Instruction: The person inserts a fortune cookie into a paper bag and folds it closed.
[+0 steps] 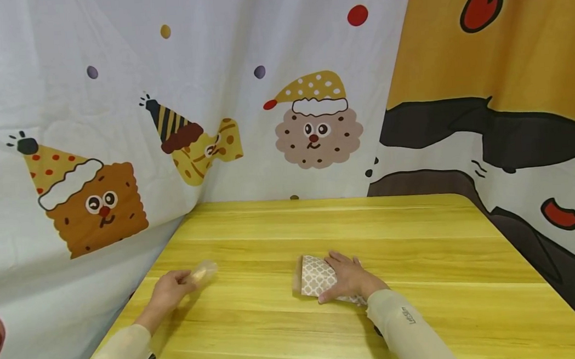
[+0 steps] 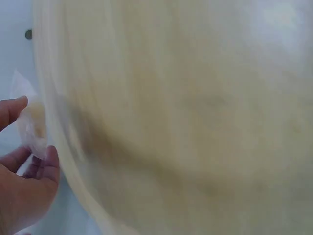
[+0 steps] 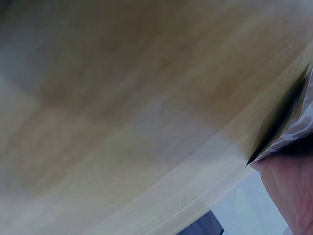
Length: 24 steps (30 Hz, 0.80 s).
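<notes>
On the left, my left hand [image 1: 172,290] pinches a small clear plastic packet [image 1: 205,273] with something pale yellow inside. In the left wrist view, thumb and fingers [image 2: 51,164] hold the packet [image 2: 35,122] from opposite sides, above the table edge. My right hand [image 1: 345,277] lies over a flat pouch [image 1: 317,275] with a white-and-beige lattice print, its fingers spread and its thumb by the near side. A see-through strip runs along the pouch's left end, and the hand covers its right part. In the right wrist view, the pouch's shiny edge [image 3: 293,125] shows beside the hand [image 3: 286,188].
Both hands are over a yellow wood-grain table [image 1: 257,335] with rounded far corners. A white curtain [image 1: 238,18] printed with cartoon biscuits hangs along its back and left sides. More of the printed cloth [image 1: 533,76], in orange and black, hangs on the right.
</notes>
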Tool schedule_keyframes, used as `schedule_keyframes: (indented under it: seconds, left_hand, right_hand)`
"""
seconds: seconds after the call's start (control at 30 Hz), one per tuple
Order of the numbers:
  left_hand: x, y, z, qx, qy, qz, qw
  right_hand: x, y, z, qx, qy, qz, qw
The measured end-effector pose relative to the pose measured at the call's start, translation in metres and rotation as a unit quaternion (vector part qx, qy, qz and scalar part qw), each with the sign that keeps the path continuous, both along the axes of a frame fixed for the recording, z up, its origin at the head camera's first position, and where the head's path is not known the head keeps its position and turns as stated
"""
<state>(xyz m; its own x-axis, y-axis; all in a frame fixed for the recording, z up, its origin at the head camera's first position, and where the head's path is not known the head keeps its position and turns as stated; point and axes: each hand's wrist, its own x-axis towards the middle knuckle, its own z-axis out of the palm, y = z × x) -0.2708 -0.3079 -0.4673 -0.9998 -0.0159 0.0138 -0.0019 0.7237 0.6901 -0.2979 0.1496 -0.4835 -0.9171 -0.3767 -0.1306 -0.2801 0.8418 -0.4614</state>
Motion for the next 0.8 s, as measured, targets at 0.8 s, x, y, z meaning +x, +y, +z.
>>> schedule_keyframes:
  seconds: [0.8]
  left_hand:
    - [-0.028,0.143,0.01,0.006,0.08,-0.164,0.9832]
  right_hand:
    - [-0.002,0.001,-0.003,-0.005,0.001,0.005,1.0]
